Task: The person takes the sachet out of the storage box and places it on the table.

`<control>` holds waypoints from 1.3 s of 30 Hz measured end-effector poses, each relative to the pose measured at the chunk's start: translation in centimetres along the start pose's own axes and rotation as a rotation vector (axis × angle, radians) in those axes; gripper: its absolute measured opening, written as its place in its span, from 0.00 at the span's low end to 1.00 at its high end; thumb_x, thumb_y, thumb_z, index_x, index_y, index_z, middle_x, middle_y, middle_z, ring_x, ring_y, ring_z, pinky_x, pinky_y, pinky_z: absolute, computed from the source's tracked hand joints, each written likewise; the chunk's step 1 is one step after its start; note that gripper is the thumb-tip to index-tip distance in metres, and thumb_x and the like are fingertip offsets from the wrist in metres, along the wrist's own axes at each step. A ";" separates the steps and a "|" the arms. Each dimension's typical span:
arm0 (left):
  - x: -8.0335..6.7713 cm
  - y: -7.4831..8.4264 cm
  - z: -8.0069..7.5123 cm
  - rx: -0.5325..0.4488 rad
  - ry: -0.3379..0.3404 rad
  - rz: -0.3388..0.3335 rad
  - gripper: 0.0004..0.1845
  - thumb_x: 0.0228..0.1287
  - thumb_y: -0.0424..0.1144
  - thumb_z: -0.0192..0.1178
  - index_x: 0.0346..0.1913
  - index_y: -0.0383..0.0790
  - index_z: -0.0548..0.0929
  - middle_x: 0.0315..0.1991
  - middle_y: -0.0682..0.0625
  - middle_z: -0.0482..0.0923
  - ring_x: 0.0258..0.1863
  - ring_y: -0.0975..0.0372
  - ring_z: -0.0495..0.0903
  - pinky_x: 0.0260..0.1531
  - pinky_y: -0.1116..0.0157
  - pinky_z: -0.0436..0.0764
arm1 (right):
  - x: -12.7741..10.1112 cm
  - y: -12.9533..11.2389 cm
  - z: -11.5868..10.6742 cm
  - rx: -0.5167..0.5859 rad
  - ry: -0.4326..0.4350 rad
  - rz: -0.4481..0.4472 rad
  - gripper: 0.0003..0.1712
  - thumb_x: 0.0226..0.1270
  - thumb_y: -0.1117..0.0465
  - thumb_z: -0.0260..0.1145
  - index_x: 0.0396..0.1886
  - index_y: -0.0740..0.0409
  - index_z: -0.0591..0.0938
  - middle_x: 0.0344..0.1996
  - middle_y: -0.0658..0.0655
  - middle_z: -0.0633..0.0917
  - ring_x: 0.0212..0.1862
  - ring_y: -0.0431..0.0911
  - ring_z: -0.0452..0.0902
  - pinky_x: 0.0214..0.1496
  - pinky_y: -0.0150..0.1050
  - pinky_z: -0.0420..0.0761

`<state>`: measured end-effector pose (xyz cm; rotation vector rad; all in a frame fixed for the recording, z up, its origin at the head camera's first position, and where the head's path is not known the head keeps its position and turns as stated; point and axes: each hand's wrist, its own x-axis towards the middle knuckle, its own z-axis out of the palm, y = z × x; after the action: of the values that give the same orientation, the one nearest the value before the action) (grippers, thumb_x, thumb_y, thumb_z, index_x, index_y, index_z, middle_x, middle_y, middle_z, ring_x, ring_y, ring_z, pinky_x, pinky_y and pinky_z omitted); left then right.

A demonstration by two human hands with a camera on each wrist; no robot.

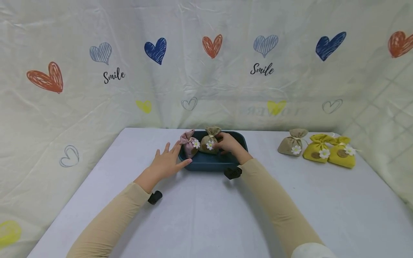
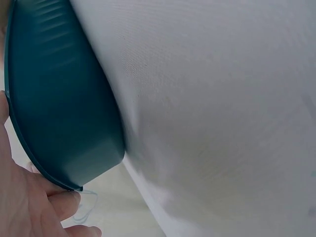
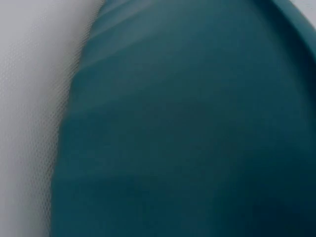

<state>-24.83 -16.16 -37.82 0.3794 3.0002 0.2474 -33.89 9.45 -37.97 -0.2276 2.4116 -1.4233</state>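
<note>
Two arms in beige sleeves (image 1: 106,229) reach in from the bottom of the frame over a pale table (image 1: 193,215), slanting from lower left and lower right toward the centre. We see a small black device (image 1: 155,197) near each cuff.

The left hand (image 1: 164,165), left of centre, shows its back to us; its fingers are spread apart and mostly straight, touching the left rim of a dark teal tray (image 1: 206,166), thumb toward the front corner. Light, steady contact here should stop the tray sliding; we would avoid pushing hard.

The right hand (image 1: 230,143) reaches over the tray's right side, bent down at the wrist. Its fingers seem curled against the right side of a tan pouch (image 1: 204,147), though the right wrist view is filled by blurred tray wall, so we cannot confirm the fingertips. That pouch sits upright inside the tray, just beside a leaning pink pouch (image 1: 190,151) at the left end. To handle it well, we would support its full body rather than the flower, rest its base flat, and release gently sideways so neither pouch tips.

At the right of the frame are a grey-beige pouch (image 1: 287,146) and two yellow pouches (image 1: 314,152); behind hangs a heart-printed curtain (image 1: 206,82).
</note>
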 end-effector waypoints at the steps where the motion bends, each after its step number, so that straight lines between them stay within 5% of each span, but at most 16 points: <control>1: 0.0 0.0 0.0 -0.002 -0.001 0.000 0.49 0.75 0.70 0.44 0.82 0.35 0.53 0.83 0.42 0.46 0.80 0.39 0.43 0.70 0.31 0.47 | 0.0 0.1 0.0 0.001 0.001 0.002 0.35 0.73 0.67 0.66 0.75 0.68 0.66 0.65 0.71 0.75 0.63 0.63 0.75 0.54 0.54 0.83; 22: -0.2 -0.1 0.2 -0.010 0.006 0.013 0.50 0.75 0.71 0.43 0.82 0.35 0.52 0.83 0.43 0.45 0.80 0.40 0.42 0.70 0.31 0.46 | 0.1 0.2 0.3 -0.021 0.056 0.011 0.31 0.76 0.67 0.64 0.75 0.67 0.67 0.64 0.71 0.74 0.60 0.62 0.77 0.50 0.49 0.85; 29: -0.1 -0.1 0.0 -0.005 -0.001 0.013 0.50 0.75 0.71 0.43 0.82 0.35 0.52 0.83 0.43 0.45 0.80 0.40 0.41 0.70 0.31 0.46 | -0.2 0.1 -0.3 0.046 0.043 0.016 0.32 0.75 0.68 0.63 0.75 0.67 0.65 0.65 0.73 0.71 0.56 0.63 0.79 0.46 0.47 0.86; 39: -0.2 0.0 0.0 -0.008 -0.003 0.005 0.50 0.75 0.70 0.44 0.82 0.35 0.51 0.83 0.43 0.45 0.80 0.40 0.41 0.70 0.31 0.45 | -0.6 0.0 -1.0 -0.006 0.007 -0.009 0.31 0.76 0.67 0.64 0.74 0.67 0.67 0.63 0.73 0.74 0.58 0.63 0.77 0.48 0.49 0.86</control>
<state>-24.65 -16.23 -37.82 0.3865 2.9950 0.2589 -33.72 10.43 -37.42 -0.2356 2.4239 -1.4235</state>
